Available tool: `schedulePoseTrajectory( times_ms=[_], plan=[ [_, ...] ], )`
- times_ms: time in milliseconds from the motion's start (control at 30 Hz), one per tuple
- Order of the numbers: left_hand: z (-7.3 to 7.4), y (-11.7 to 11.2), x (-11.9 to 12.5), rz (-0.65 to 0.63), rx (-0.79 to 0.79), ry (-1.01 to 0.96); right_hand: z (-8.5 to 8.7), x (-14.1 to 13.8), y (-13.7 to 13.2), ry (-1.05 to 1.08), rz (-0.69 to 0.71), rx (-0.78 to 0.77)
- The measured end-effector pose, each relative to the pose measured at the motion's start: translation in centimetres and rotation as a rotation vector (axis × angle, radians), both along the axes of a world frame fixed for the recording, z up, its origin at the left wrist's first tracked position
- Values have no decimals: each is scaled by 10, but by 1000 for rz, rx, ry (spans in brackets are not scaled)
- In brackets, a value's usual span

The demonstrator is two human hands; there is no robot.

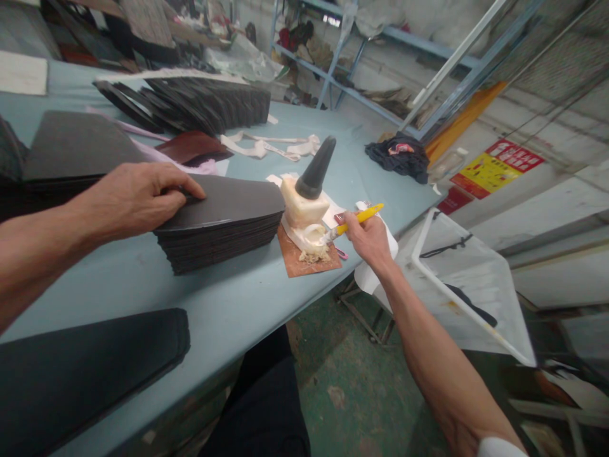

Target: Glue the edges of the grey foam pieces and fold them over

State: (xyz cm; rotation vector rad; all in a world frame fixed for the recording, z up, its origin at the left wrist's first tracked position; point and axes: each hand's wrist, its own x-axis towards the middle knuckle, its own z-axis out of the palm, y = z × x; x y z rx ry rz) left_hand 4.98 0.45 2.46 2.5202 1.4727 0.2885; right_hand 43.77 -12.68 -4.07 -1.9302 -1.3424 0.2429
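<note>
My left hand has its fingers curled over the narrow end of a stack of dark grey sheets lying on the table. My right hand grips a yellow-handled tool, whose metal tip points at the base of a cream foam block. A dark cone-shaped form stands tilted on top of that block. Under the block lies a brown board with white paper and crumbly residue on it.
The pale blue table carries a fanned row of dark sheets at the back and another dark stack at the front left. White straps and a black cloth bundle lie beyond. A white-framed bin stands right of the table.
</note>
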Motion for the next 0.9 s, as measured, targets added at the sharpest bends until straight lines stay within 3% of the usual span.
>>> schedulePoseTrajectory(
  times_ms=[433, 900],
  plan=[
    [-2, -1, 3, 1, 24, -3, 28, 2, 28, -65, -2, -132],
    [-7, 4, -6, -44, 28, -66, 13, 8, 17, -17, -27, -3]
  ],
)
